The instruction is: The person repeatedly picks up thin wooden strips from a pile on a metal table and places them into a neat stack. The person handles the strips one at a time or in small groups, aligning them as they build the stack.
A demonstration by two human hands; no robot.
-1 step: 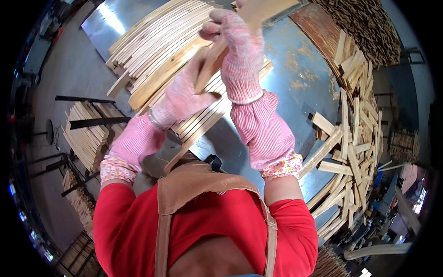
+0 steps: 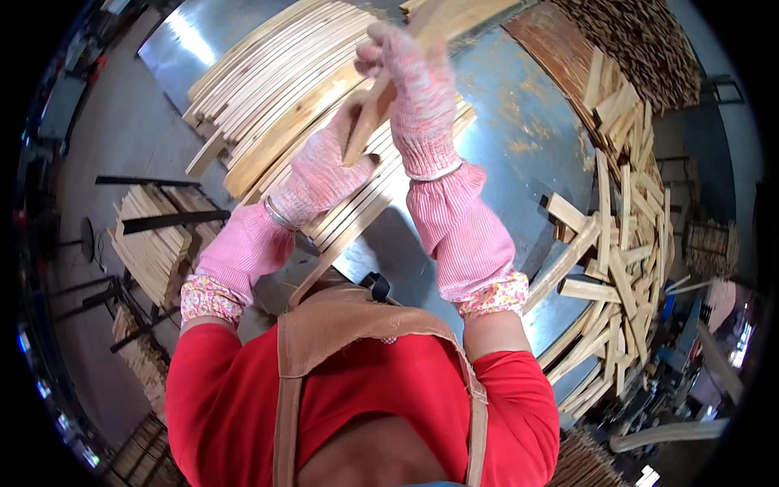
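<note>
A wooden strip slants up and away between my two gloved hands, blurred at its far end. My left hand grips its near end, the thumb lying on the side toward me. Farther along, my right hand is closed round the strip with its fingers curled over. Both hands wear pink-and-white knit gloves. Beneath them, light wooden strips lie side by side on a metal table. A wider row of strips spreads out at the far left.
A jumbled heap of wood offcuts covers the table's right side. Beyond it at the far right rises a dense wood stack. More strips sit on a rack with black bars at left. Sawdust marks the tabletop.
My right hand has shifted slightly toward me and left, still round the strip. My left hand keeps its grip and has barely moved.
</note>
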